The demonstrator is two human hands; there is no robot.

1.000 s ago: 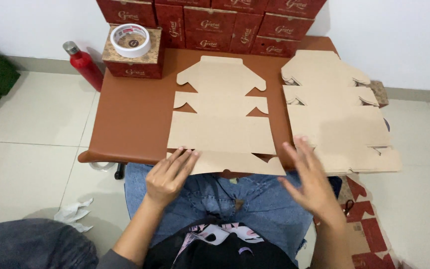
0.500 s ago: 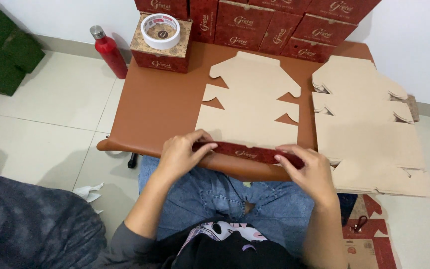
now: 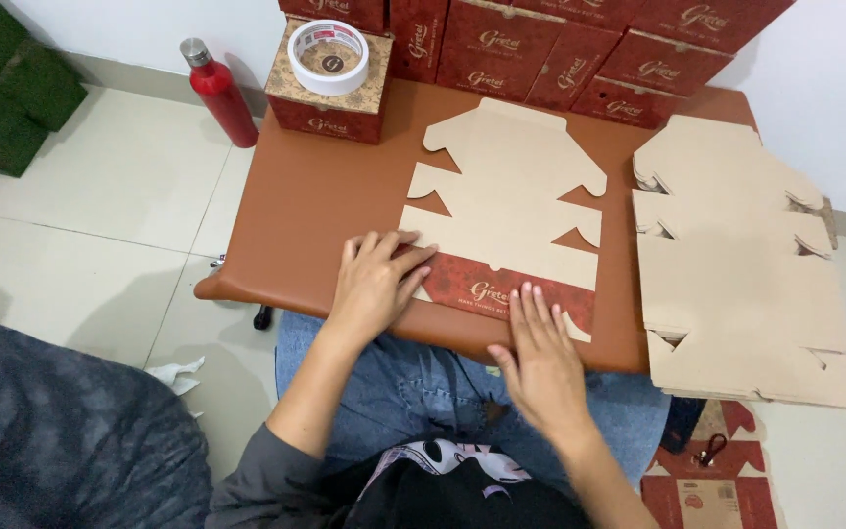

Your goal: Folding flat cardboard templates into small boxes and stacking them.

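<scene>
Far left, on the tiled floor: a green block [image 3: 7, 103] against the wall, a dark grey cloth mass [image 3: 61, 431] at the lower corner, and a crumpled white scrap [image 3: 176, 372] beside it.

Red bottle [image 3: 217, 93] with a silver cap, upright on the floor just beside the bench's left rear corner.

Bench [image 3: 315, 206], brown, with rounded edges.

Small red box with a patterned brown top [image 3: 330, 98] at the bench's rear left, with a roll of white tape [image 3: 328, 57] lying flat on it.

Stack of red boxes [image 3: 560, 49] along the rear edge against the wall.

Left hand [image 3: 376, 279]: grip released, palm down, fingers spread flat, pressing the left end of the folded flap.

Flat cardboard box blank [image 3: 511, 206], brown side up, at the middle of the bench; its near flap [image 3: 501, 289] is folded over, showing the red printed face along the front edge.

Right hand [image 3: 540, 358]: grip released, palm down, fingertips lying on the near edge of the red flap, the wrist over the person's lap in blue jeans [image 3: 413, 382].

Pile of flat brown box blanks [image 3: 736, 274] at the bench's right end, overhanging its right edge.

Red cardboard piece [image 3: 707, 485] on the floor at lower right.
</scene>
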